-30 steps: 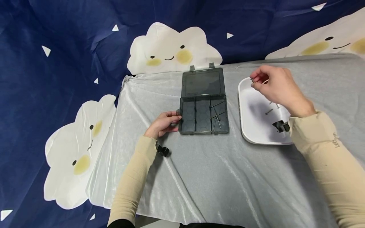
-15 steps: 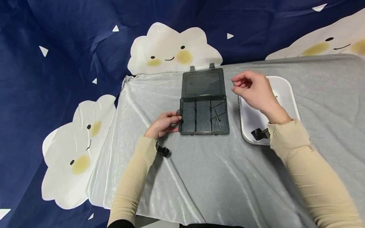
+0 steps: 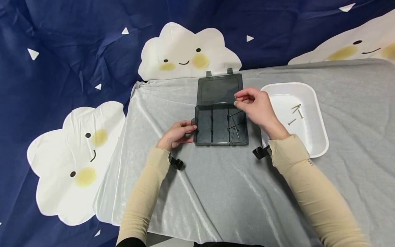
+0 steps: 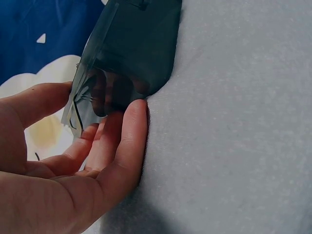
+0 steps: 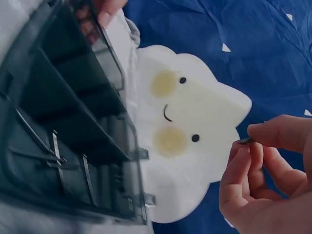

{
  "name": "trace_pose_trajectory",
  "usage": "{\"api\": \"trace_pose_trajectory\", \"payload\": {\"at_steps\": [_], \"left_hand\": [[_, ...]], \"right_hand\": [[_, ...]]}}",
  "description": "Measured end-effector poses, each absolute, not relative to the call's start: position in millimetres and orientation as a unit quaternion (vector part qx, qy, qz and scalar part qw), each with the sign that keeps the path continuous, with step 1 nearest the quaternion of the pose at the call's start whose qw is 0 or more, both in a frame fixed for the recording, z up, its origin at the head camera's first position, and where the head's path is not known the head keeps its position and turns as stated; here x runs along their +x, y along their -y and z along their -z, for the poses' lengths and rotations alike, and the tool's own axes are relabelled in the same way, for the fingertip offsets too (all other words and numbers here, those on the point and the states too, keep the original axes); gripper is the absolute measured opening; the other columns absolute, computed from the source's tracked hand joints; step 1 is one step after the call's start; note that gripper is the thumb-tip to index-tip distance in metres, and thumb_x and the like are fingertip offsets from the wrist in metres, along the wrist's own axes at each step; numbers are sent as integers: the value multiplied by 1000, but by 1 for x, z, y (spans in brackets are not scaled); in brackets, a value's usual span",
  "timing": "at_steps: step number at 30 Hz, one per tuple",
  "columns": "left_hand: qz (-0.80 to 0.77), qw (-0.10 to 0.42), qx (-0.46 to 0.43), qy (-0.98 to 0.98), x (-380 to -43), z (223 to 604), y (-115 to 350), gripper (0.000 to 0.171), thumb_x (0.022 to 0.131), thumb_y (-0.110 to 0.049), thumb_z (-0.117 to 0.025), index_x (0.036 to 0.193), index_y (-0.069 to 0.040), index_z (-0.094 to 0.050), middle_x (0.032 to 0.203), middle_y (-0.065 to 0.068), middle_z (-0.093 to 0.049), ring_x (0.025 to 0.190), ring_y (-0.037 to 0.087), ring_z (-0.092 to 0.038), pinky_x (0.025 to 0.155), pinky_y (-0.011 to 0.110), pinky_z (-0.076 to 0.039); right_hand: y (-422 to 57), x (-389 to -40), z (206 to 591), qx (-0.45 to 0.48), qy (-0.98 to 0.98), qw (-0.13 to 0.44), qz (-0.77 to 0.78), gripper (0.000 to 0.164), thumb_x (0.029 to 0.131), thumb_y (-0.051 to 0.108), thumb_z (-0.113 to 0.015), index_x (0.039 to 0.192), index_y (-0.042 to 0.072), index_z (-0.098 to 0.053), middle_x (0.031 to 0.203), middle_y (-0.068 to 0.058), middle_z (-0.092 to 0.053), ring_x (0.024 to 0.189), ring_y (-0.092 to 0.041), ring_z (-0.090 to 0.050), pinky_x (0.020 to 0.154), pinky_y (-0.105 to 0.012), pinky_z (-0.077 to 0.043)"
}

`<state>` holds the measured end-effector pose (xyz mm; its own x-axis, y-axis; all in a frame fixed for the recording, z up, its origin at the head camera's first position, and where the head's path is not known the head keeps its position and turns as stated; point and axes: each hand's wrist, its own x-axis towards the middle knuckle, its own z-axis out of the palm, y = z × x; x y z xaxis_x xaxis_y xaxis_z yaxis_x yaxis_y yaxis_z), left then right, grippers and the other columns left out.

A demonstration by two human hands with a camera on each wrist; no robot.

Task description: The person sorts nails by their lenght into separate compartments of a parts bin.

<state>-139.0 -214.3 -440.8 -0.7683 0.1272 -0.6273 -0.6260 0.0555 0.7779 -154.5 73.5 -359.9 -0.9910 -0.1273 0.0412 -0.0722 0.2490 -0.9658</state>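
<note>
A dark translucent compartment box [image 3: 219, 135] lies with its lid [image 3: 219, 90] raised at the back. Several screws [image 3: 234, 129] are in its right-hand compartment. My left hand [image 3: 177, 133] holds the box's left side; in the left wrist view the thumb is at the upper edge and the fingers are against the wall [image 4: 129, 68]. Between thumb and fingertips, my right hand [image 3: 257, 108] pinches a small screw [image 5: 246, 141], mostly hidden by the fingers. That hand is above the box's right back corner, overlapping the lid in the head view.
To the right stands a white tray [image 3: 322, 137] with several brass-coloured screws [image 3: 297, 108] in it. Grey cloth [image 3: 222, 185] covers the table. A blue curtain [image 3: 268, 20] with cloud faces hangs behind and at the left.
My right hand has moved left from over the white tray to the box's right back corner, still pinching the screw. The left hand and the box have stayed put.
</note>
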Motion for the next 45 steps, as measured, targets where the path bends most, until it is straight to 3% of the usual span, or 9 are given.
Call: {"api": "trace_pose_trajectory", "payload": {"at_steps": [5, 16, 25, 31, 45], "left_hand": [[-659, 287, -189, -670, -139, 441, 215, 37, 93, -11, -63, 128, -3, -53, 104, 7, -59, 92, 13, -58, 64, 27, -59], [-648, 291, -193, -676, -140, 441, 217, 37, 94, -14, -63, 128, -6, -54, 107, 7, -58, 94, 15, -58, 64, 28, -59], [-649, 294, -189, -676, -140, 439, 217, 37, 94, -14, -63, 128, -5, -54, 107, 7, -57, 94, 15, -58, 66, 28, -59], [-651, 292, -191, -674, -141, 440, 217, 36, 93, -14, -64, 127, -5, -54, 105, 7, -58, 92, 14, -58, 64, 27, -59], [-649, 291, -189, -678, -140, 440, 217, 34, 94, -13, -63, 126, -4, -55, 101, 6, -58, 90, 13, -58, 63, 27, -59]], "right_hand": [[-63, -154, 373, -47, -783, 39, 619, 22, 86, 4, -67, 107, -3, -66, 83, 8, -63, 70, -2, -56, 63, -13, -46], [-45, -163, 395, -22, -817, 84, 571, 19, 87, 8, -68, 105, 1, -68, 84, 2, -67, 69, -2, -58, 64, -18, -48], [-39, -168, 403, -35, -850, 140, 507, 24, 89, 11, -63, 111, 4, -68, 100, -13, -69, 91, -25, -62, 76, -32, -49], [-35, -169, 407, -42, -868, 135, 476, 21, 89, 10, -62, 108, 4, -70, 101, -15, -70, 92, -28, -62, 82, -39, -51], [-28, -169, 414, -63, -889, 81, 447, 20, 90, 6, -60, 106, 1, -70, 99, -16, -71, 86, -29, -66, 79, -41, -54]]}}
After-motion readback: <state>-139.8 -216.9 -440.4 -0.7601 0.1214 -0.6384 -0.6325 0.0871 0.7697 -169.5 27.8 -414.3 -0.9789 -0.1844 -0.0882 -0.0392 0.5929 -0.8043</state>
